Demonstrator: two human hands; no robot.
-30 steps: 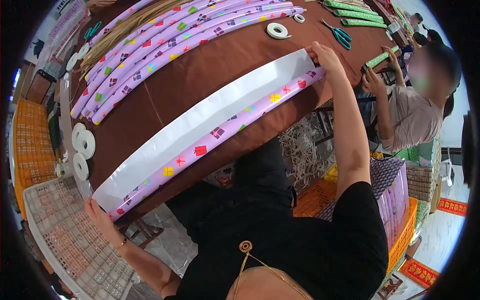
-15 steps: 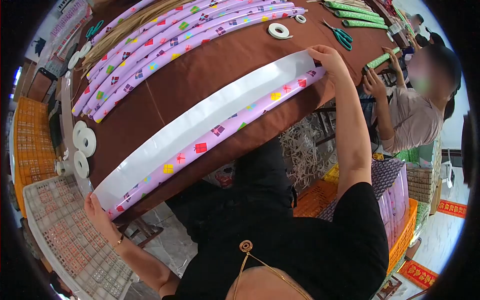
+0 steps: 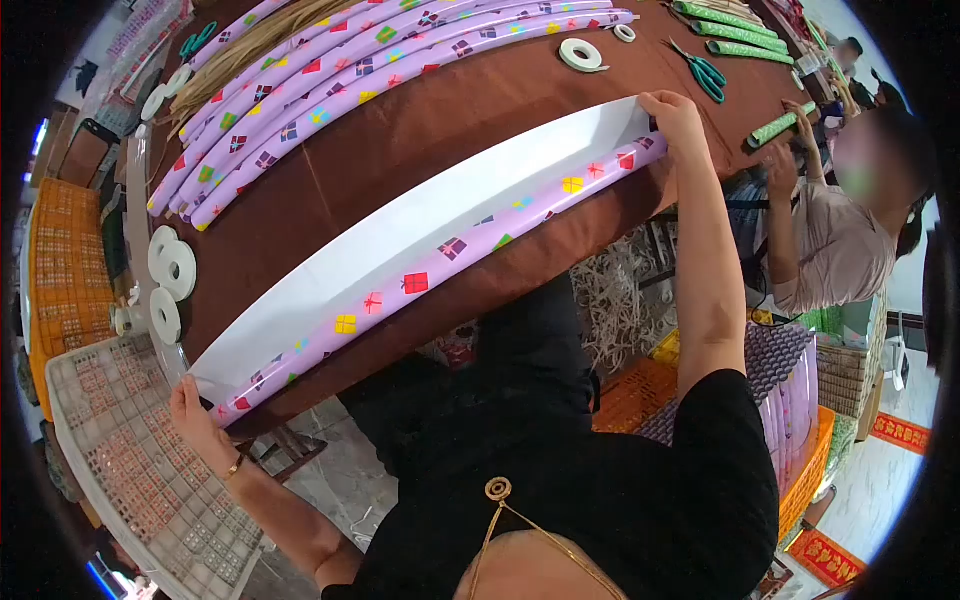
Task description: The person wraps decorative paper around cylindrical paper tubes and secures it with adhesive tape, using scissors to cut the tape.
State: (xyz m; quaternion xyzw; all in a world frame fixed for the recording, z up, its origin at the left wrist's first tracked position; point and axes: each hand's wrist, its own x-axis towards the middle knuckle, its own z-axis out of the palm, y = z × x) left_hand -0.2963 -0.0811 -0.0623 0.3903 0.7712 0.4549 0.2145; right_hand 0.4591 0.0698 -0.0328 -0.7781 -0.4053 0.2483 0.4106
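Observation:
A roll of purple wrapping paper [image 3: 415, 284] printed with little gift boxes lies along the near edge of the table. Its loose flap shows the white back [image 3: 400, 215], lifted and curving between my hands. At the lower left end, my left hand [image 3: 198, 412] pinches the paper's edge and the roll. My right hand [image 3: 674, 120] grips the flap's corner at the far right end, fingers closed over it. Beyond the flap are finished-looking purple rolls [image 3: 340, 110] in a pile.
White tape rolls [image 3: 166, 315] stand at the left edge, and another tape roll [image 3: 580, 56] lies at the back. Green-handled scissors [image 3: 706, 80] rest near green rolls [image 3: 750, 50]. At right, a co-worker [image 3: 840, 250] handles a green roll [image 3: 780, 126]. A white crate [image 3: 110, 375] stands at lower left.
The view has shifted slightly, so the table's things appear a little to the right. The white flap looks somewhat wider. The co-worker's near hand has moved off the green roll.

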